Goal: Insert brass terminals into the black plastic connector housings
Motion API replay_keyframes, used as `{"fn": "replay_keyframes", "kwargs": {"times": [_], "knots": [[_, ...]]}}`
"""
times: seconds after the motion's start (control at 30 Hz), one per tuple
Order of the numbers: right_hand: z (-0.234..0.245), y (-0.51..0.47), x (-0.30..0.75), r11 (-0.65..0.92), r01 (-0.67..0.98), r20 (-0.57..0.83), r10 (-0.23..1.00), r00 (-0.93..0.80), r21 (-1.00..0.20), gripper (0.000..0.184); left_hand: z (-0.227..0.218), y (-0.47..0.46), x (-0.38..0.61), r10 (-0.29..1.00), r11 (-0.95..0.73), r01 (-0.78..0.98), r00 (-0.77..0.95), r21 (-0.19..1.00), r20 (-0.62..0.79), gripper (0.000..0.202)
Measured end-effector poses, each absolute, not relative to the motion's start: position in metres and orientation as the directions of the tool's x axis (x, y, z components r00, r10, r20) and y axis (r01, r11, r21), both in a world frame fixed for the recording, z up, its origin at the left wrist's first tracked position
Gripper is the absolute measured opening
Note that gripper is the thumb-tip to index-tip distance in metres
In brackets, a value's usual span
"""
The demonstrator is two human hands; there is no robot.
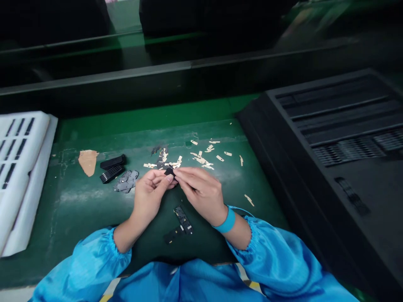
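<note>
A small black part [170, 171] sits between my two hands over the green mat; its exact kind is too small to make out. My left hand [150, 191] pinches it from the left with thumb and fingers. From the right, the fingertips of my right hand [201, 191] close on the same part. Just beyond my fingers lies a pile of small pale strips [163, 155], mixed with dark pieces. Nearer to me, below the hands, rest two dark flat parts [183, 219] with small light spots. Several flat dark grey pieces [126, 181] lie left of my left hand.
More pale strips [201, 159] are scattered at the right on the green mat [94, 218]. Black blocks [112, 168] and a brown paper piece [87, 162] lie left. White foam trays [28, 167] border the left side, a large black tray [315, 167] the right, a dark ledge [157, 88] the back.
</note>
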State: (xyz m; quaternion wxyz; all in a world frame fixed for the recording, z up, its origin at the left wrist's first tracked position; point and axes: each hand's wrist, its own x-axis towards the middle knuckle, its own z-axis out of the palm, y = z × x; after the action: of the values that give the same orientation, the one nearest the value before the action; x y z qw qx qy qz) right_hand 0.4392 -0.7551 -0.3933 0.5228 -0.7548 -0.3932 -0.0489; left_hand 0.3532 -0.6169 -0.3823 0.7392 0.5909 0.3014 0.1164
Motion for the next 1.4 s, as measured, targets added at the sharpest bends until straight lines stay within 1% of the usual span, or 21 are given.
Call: {"fn": "replay_keyframes", "kwargs": {"times": [0.17,0.33,0.43,0.5,0.6,0.7,0.77,0.87,0.93,1.0,1.1,1.23,1.4], "knots": [[-0.39,-0.753,0.44,-0.126,0.544,0.41,0.524,0.746,-0.83,0.024,-0.378,-0.619,0.353,0.515,0.199,0.156,0.823,0.968,-0.239,0.028],[-0.388,-0.753,0.438,-0.112,0.509,0.386,0.52,0.762,-0.853,0.025,-0.378,-0.62,0.351,0.517,0.07,0.138,0.842,0.988,-0.154,0.02],[-0.388,-0.753,0.437,-0.123,0.503,0.377,0.518,0.768,-0.855,0.023,-0.38,-0.62,0.348,0.51,-0.016,0.138,0.853,0.99,-0.11,0.022],[-0.388,-0.753,0.437,-0.129,0.499,0.369,0.524,0.768,-0.857,0.022,-0.381,-0.619,0.347,0.501,-0.071,0.159,0.859,0.985,-0.103,0.027],[-0.388,-0.753,0.437,-0.124,0.487,0.356,0.534,0.767,-0.865,0.022,-0.379,-0.616,0.348,0.492,-0.091,0.176,0.864,0.98,-0.109,0.031],[-0.387,-0.754,0.437,-0.096,0.476,0.357,0.537,0.764,-0.874,0.022,-0.379,-0.612,0.351,0.461,-0.014,0.148,0.879,0.989,-0.125,0.024],[-0.387,-0.755,0.439,-0.069,0.431,0.328,0.543,0.773,-0.9,0.021,-0.38,-0.608,0.354,0.407,0.102,0.145,0.897,0.984,-0.174,0.024],[-0.388,-0.756,0.442,-0.044,0.246,0.184,0.54,0.821,-0.968,0.015,-0.383,-0.604,0.357,0.266,0.347,0.195,0.917,0.917,-0.296,0.031],[-0.389,-0.756,0.445,-0.025,0.099,0.069,0.552,0.831,-0.995,0.015,-0.385,-0.603,0.358,0.195,0.454,0.229,0.917,0.861,-0.347,0.036],[-0.389,-0.755,0.447,-0.009,0.007,0.0,0.571,0.821,-1.0,0.018,-0.385,-0.604,0.359,0.172,0.488,0.251,0.911,0.836,-0.374,0.037],[-0.39,-0.755,0.448,-0.004,-0.034,-0.03,0.576,0.817,-0.999,0.022,-0.385,-0.604,0.358,0.149,0.484,0.271,0.911,0.832,-0.384,0.038],[-0.391,-0.755,0.45,0.017,-0.096,-0.066,0.605,0.794,-0.995,0.027,-0.384,-0.603,0.358,0.106,0.496,0.263,0.928,0.827,-0.358,0.038],[-0.389,-0.756,0.454,0.07,-0.219,-0.122,0.65,0.75,-0.973,0.031,-0.384,-0.603,0.36,0.092,0.497,0.22,0.949,0.839,-0.303,0.029]]}}
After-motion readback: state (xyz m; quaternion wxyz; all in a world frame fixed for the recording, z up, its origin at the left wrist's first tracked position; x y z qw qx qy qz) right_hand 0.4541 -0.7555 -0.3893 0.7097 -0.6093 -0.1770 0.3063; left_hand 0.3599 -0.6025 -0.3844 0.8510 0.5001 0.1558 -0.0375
